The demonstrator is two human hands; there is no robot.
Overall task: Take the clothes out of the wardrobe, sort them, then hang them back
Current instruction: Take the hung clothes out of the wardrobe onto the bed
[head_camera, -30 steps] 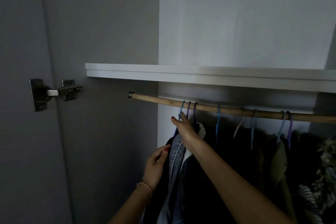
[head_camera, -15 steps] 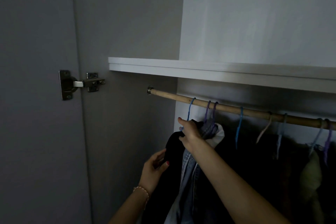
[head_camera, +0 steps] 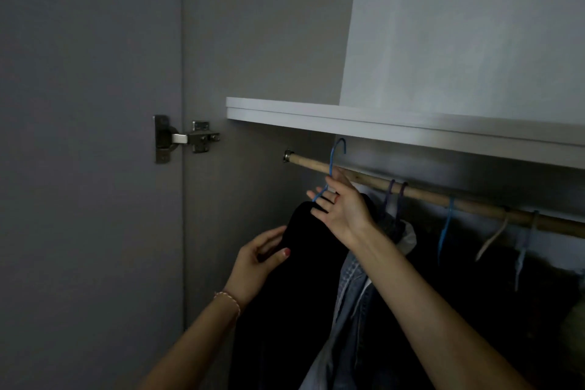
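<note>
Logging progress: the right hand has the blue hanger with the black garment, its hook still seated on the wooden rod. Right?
Not quite. In the head view the blue hanger hook is raised above the wooden rod, not seated. The right hand does hold it, the black garment hanging below.

The right hand (head_camera: 343,209) is reaching up from the lower right on a long bare forearm, its palm turned left and its fingers (head_camera: 318,196) curling loosely around something thin. The left hand (head_camera: 258,261) is rising lower and further left, thumb and fingers pinching closed, a thin bracelet (head_camera: 229,299) circling its wrist.
</note>
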